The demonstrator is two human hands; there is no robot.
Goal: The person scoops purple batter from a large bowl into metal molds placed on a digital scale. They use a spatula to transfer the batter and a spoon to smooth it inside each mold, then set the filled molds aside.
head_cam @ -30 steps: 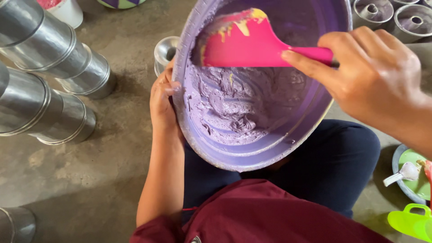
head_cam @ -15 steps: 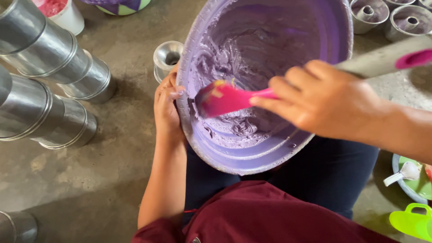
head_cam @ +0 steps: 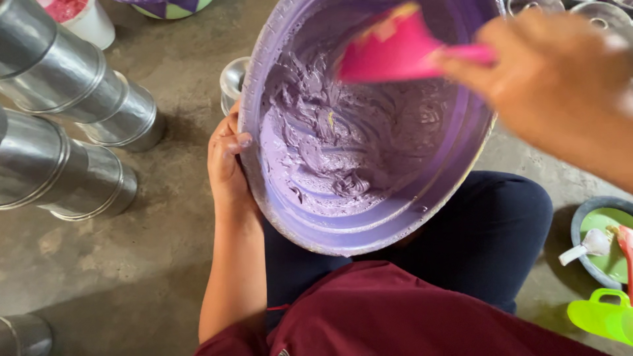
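Right hand (head_cam: 560, 86) grips my pink silicone spatula (head_cam: 395, 49) above the thick purple batter (head_cam: 349, 138); left hand (head_cam: 227, 158) clasps the tilted round purple plastic bowl (head_cam: 395, 227) on my lap. Best I scrape along the wall, bowl tilted steady.

Half a second ago our right hand (head_cam: 560, 86) held the pink spatula (head_cam: 395, 49) low in the purple batter (head_cam: 343, 145), near our left hand. Now we have lifted both toward the far rim of the purple bowl (head_cam: 369, 234), the blade clear of the batter.
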